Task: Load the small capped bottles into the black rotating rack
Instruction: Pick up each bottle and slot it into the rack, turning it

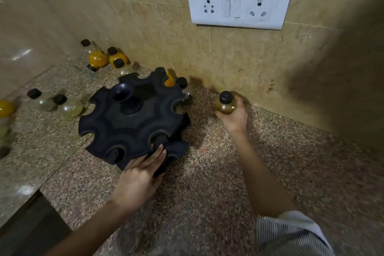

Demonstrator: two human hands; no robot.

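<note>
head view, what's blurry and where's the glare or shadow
Head view: the right hand and its bottle are slightly motion-blurred; glare streaks the left wall tile; a big shadow darkens the right wall; the switch plate bows from lens distortion.

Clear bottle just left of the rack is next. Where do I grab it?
Clear bottle: probably pinch under its cap from above; the cap stands free, while another bottle crowds its left and the rack its right.
</note>
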